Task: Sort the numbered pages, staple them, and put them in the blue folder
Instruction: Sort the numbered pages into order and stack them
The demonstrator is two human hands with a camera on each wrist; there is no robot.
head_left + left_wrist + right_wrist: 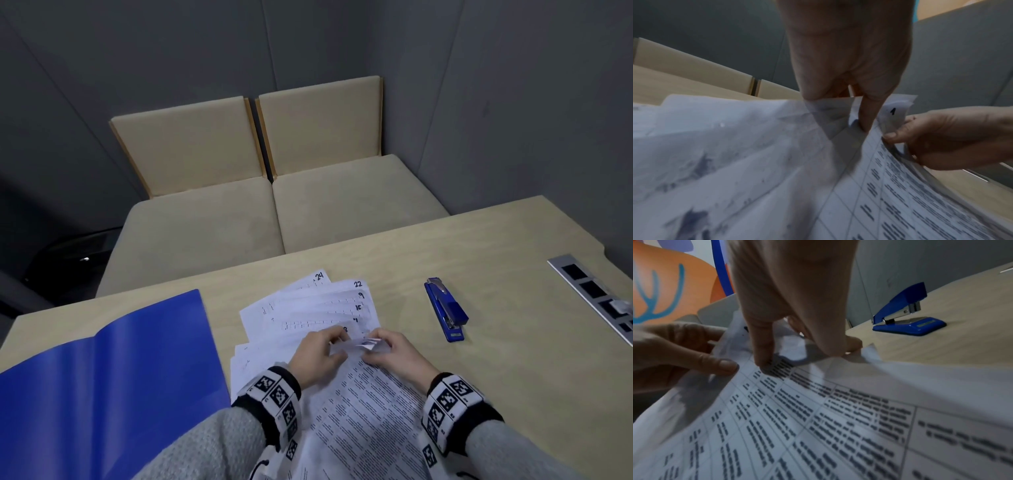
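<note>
1. Numbered pages [308, 308]: loose white sheets fanned at lower centre of the head view on the table [496, 377], handwritten numbers 24, 22, 9, 15 legible at their upper right corners, clearly out of order. A nearer batch printed with a table of text runs toward the bottom edge.
2. Left hand [317, 353]: fingers curled, pinching the upper corners of the near batch; a corner marked "1" shows in the left wrist view.
3. Right hand [394, 353]: thumb and fingers pinching the same corners from the right, peeling sheets apart.
4. Blue folder [113, 377]: lying open, lower left.
5. Stapler [445, 310]: right of the fan, untouched.
6. Handling note: sorting appears under way. Best to lift one corner at a time, read each number, and keep the batch's edges square for stapling.
</note>
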